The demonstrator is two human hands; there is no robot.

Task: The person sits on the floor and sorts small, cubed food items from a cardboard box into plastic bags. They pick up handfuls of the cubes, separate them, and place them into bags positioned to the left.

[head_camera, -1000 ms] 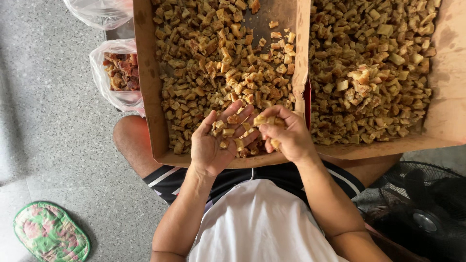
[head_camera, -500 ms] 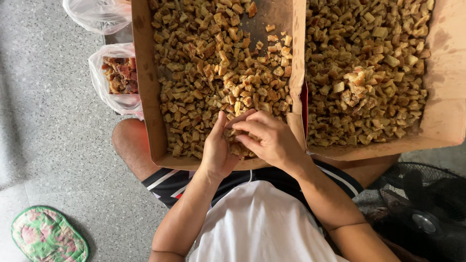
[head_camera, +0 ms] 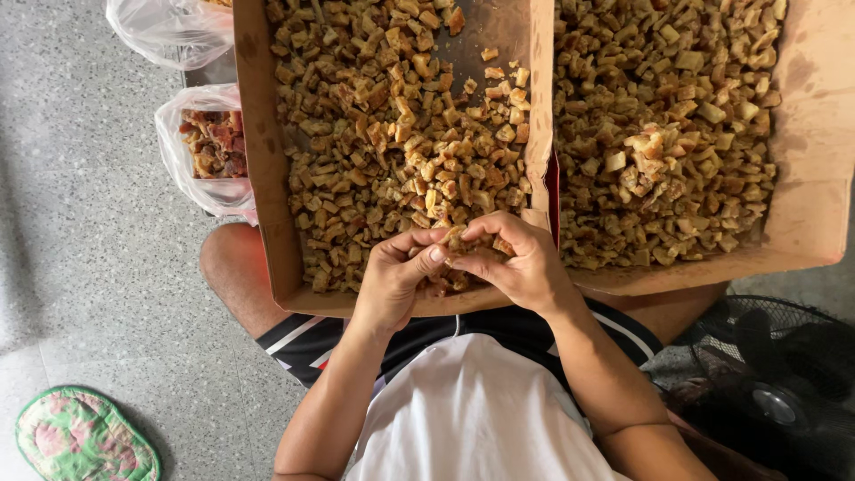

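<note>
Pinched between both grips: a small, rough, golden-brown crisp chunk (head_camera: 456,240), pressed from either side at the near edge of the left box. Left hand (head_camera: 396,281) curled narrow, thumb and forefinger tips closed on the chunk; right hand (head_camera: 521,263) likewise closed on it, fingers bent over the top, fingertips meeting those of the left. Just beneath and beyond, a shallow brown cardboard box (head_camera: 258,178) resting across the lap, filled with a loose heap of knobbly golden-brown fried pieces (head_camera: 383,134), bare shiny bottom showing at the far middle. Right beside it, touching along one wall, a second brown cardboard box (head_camera: 810,160) packed denser with paler irregular cubes and shreds (head_camera: 663,134). Far left on the speckled grey floor (head_camera: 80,223), a thin clear plastic bag (head_camera: 178,169) holding darker reddish scraps. Near left, a quilted green floral pad (head_camera: 80,436). Near right, a black wire-grille fan (head_camera: 775,392).
</note>
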